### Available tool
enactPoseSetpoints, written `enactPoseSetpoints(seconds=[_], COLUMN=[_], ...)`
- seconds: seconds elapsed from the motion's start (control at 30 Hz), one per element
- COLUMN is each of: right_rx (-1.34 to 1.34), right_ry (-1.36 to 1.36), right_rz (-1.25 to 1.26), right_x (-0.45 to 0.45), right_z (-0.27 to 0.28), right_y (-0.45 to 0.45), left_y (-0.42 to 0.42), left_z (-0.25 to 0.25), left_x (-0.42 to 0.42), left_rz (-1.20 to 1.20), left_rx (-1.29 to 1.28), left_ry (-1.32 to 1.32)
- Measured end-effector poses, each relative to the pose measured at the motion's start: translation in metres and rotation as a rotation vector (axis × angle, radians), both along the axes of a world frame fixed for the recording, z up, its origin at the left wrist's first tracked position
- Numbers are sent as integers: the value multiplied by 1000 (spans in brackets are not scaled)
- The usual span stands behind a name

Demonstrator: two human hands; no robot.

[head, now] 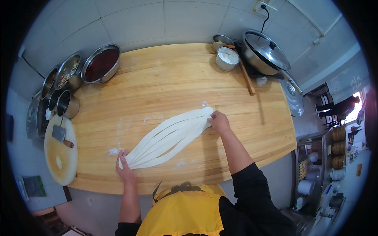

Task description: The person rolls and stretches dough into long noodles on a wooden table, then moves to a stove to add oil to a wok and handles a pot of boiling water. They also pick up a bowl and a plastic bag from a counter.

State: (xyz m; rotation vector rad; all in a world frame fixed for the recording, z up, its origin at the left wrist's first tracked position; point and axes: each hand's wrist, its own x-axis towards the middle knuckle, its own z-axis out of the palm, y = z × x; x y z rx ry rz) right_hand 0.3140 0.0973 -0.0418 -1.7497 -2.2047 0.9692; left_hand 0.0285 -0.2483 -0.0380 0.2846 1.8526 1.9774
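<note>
A long sheet of white dough (171, 132), slit lengthwise into several strips joined at both ends, lies slantwise over the wooden worktop (165, 79). Its near left end is gathered in my left hand (126, 168), the thumb on top. At the far right end, my right hand (220, 121) pinches the edge of the dough between thumb and fingers. Narrow gaps show between the strips in the middle. Smears of white flour (113, 151) mark the wood beside my left hand.
At the back left stand a steel basin of dark red liquid (102, 65) and a bowl of chopped food (67, 73). A scraper (59, 132) rests on a round board (60, 165). Back right are a bowl of white powder (227, 57), a wooden stick (246, 76) and a lidded pan (265, 53).
</note>
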Motion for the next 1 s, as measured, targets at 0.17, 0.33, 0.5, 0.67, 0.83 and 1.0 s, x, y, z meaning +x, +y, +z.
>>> enactPoseSetpoints(seconds=[0.17,0.33,0.5,0.67,0.83,1.0], right_rx=[90,72,-95,124,289,-238], right_ry=[4,155,-139,-318,208,1311], right_rz=[24,-88,62,142,-65,-812], right_x=[-3,7,-16,-12,0,-11], right_z=[15,-19,8,32,29,-13], right_y=[-4,46,50,8,-45,-23], left_y=[-1,2,-7,-2,7,36], left_z=[-7,0,-2,-10,41,200], left_x=[-3,2,1,-2,3,32], left_rz=[-1,-56,-41,-50,-283,-700], left_rx=[11,-23,-53,5,75,502], left_ry=[1,26,50,44,205,415])
